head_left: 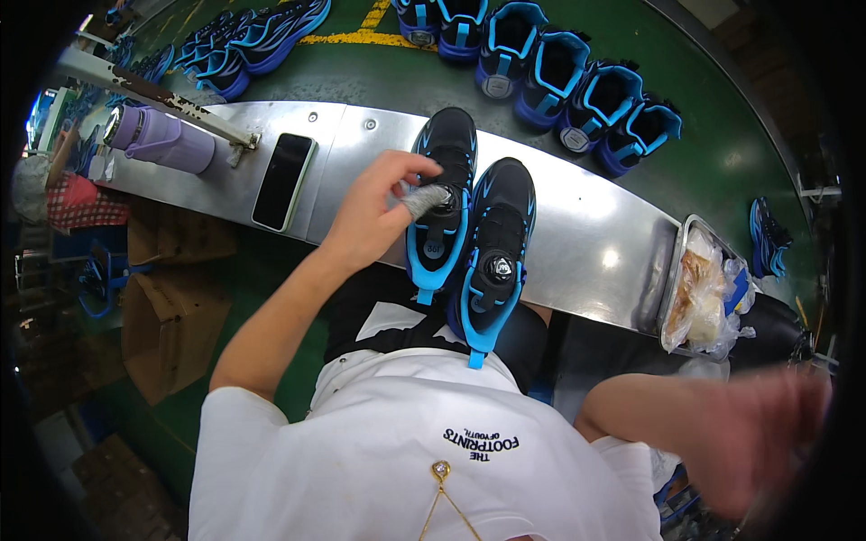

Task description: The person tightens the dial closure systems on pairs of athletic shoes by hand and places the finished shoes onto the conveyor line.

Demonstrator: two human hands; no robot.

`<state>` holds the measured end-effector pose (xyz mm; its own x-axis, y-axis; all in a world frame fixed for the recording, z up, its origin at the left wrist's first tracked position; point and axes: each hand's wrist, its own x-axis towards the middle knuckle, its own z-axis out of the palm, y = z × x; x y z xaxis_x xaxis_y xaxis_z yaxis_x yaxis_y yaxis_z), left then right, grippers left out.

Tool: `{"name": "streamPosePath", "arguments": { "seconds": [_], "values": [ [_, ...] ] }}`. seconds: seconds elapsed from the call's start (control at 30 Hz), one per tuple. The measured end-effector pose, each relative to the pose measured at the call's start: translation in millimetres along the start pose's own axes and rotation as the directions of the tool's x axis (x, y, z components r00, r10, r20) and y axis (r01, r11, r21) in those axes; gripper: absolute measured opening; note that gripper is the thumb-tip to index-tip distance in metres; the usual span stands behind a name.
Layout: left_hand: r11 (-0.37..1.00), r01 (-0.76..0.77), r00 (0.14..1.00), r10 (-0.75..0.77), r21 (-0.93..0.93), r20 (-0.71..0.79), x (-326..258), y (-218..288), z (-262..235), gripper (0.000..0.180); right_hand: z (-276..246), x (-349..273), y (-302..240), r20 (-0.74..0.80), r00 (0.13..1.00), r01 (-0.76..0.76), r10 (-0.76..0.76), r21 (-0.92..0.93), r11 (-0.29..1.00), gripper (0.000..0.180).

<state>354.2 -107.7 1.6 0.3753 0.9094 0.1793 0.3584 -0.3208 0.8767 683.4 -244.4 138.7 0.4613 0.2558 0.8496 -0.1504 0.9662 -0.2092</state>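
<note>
Two black and bright-blue sneakers rest side by side in front of me, toes pointing away. My left hand [372, 207] is at the left sneaker [446, 144], its fingers bent around the round dial on the tongue. One digit of that hand is wrapped in grey material and touches the dial. The right sneaker [499, 225] has a clear, shiny dial on its tongue, and its heel overhangs the bench edge toward my lap. Far out to the right, my right hand [767, 433] is smeared by motion, away from the sneakers; its fingers cannot be made out.
On the metal bench [577, 261] lie a phone [285, 183] and a purple bottle [167, 140] to the left. A metal tray [669, 311] with plastic-wrapped items sits at right. Beyond, several sneakers [550, 77] line a green surface. Cardboard boxes [171, 329] stand lower left.
</note>
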Motion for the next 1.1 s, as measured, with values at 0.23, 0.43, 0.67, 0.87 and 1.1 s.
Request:
{"name": "streamPosePath", "arguments": {
  "seconds": [0.23,0.43,0.67,0.87,1.1],
  "values": [
    [0.787,0.05,0.936,-0.252,0.615,0.246,24.4,25.8,-10.9,0.015,29.2,-141.5,158.1,0.36,0.285,-0.369,0.888,-0.815,0.448,0.066],
    [0.76,-0.003,0.852,-0.338,0.65,0.399,55.5,20.7,-2.9,0.03,37.3,-160.7,177.4,0.294,0.165,-0.22,0.941,-0.919,0.326,0.069],
    [0.743,-0.202,0.868,-0.166,0.638,0.468,50.1,18.2,-4.3,0.031,28.4,-171.1,174.4,0.29,0.243,-0.267,0.926,-0.897,0.351,0.062],
    [0.987,-0.003,0.955,-0.044,0.159,0.293,15.1,-10.6,-15.8,0.034,11.6,-152.1,177.6,0.363,0.252,-0.46,0.897,-0.771,0.441,0.051],
    [0.992,0.124,0.906,-0.098,-0.038,0.413,23.0,-19.4,-25.3,0.042,37.5,-150.3,180.8,0.17,0.159,-0.555,0.972,-0.799,0.231,0.032]
  ]
}}
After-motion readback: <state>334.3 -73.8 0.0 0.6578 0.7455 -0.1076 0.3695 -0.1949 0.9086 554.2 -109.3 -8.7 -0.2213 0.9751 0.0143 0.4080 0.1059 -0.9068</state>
